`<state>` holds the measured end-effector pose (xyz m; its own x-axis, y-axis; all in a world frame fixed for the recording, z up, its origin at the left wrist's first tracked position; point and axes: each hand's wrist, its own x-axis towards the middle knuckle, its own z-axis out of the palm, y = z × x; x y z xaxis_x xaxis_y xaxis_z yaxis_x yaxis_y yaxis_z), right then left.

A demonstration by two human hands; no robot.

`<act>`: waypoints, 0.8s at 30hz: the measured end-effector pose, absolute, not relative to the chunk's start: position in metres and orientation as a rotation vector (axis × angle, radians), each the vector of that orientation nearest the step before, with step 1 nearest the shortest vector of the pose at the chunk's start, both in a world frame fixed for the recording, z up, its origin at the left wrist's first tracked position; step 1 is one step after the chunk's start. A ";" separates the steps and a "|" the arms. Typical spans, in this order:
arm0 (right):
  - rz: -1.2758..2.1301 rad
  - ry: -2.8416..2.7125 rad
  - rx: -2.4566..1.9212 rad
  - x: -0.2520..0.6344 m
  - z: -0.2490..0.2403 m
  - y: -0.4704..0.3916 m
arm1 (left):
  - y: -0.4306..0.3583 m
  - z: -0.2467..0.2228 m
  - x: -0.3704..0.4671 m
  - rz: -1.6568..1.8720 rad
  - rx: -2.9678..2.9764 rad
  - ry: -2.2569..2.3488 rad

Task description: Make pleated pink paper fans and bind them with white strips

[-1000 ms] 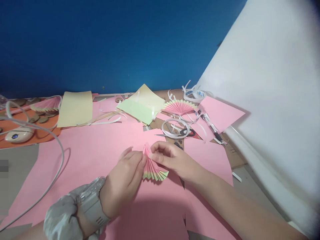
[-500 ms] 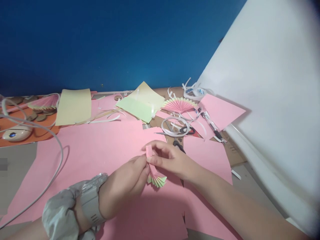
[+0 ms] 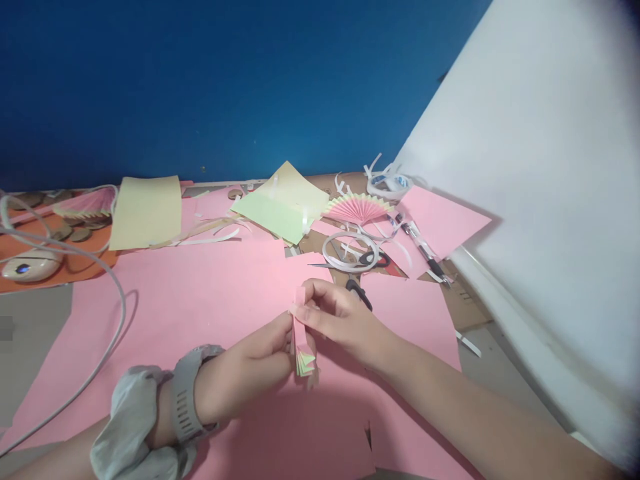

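Observation:
A narrow pleated paper (image 3: pixel 301 340), pink with pale green at its lower end, stands between my hands near the middle of the view. My left hand (image 3: pixel 260 353), with a grey watch strap and a grey scrunchie at the wrist, grips its left side, the fingers partly hidden behind it. The thumb and fingers of my right hand (image 3: pixel 335 317) pinch its upper part. The folds are pressed close together. Beneath both hands lie large pink sheets (image 3: pixel 200 293).
Behind are a pink-and-green paper fan (image 3: pixel 361 209), scissors (image 3: pixel 376 260), a white tape roll (image 3: pixel 327 250), a pen (image 3: pixel 425 250), green and yellow sheets (image 3: pixel 285 200) and a pink square (image 3: pixel 443 223). At left lie a mouse (image 3: pixel 33 265) and a cable (image 3: pixel 123 300).
The pleated paper's lower end, fanned out before, is now narrow and closed. My left wrist has turned, and my left fingers have shifted behind and around the folds.

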<state>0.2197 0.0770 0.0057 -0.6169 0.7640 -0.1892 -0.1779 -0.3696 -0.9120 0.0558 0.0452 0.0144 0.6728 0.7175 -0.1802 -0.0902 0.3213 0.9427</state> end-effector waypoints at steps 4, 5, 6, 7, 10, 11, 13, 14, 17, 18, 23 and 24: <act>1.950 -1.353 -0.876 0.219 0.012 0.075 | 0.047 0.017 0.055 0.543 0.890 0.579; 1.977 -1.363 -0.863 0.219 0.013 0.074 | 0.047 0.018 0.055 0.540 0.881 0.582; 2.017 -1.368 -0.849 0.219 0.015 0.073 | 0.047 0.017 0.056 0.543 0.895 0.599; 2.048 -1.379 -0.850 0.220 0.016 0.073 | 0.046 0.017 0.056 0.548 0.930 0.626; 2.022 -1.435 -0.948 0.221 0.019 0.073 | 0.041 0.016 0.058 0.496 1.092 0.724; 2.009 -1.435 -0.966 0.221 0.020 0.073 | 0.040 0.017 0.058 0.463 1.152 0.762; 2.014 -1.402 -0.942 0.222 0.021 0.074 | 0.038 0.019 0.059 0.437 1.239 0.739; 2.006 -1.384 -0.931 0.222 0.022 0.075 | 0.037 0.021 0.059 0.436 1.257 0.738; 1.899 -1.396 -0.960 0.221 0.023 0.076 | 0.038 0.021 0.059 0.467 1.214 0.749; 1.871 -1.395 -0.975 0.221 0.023 0.076 | 0.039 0.020 0.059 0.473 1.175 0.735; 1.820 -1.303 -1.008 0.220 0.021 0.077 | 0.041 0.015 0.059 0.457 1.065 0.746; 1.791 -1.283 -1.016 0.220 0.021 0.077 | 0.041 0.014 0.060 0.472 1.094 0.791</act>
<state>0.2205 0.0773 0.0210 -0.4470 0.8729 -0.1957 -0.0953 -0.2641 -0.9598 0.0595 0.0411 0.0142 0.6432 0.6908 -0.3303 0.0368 0.4030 0.9144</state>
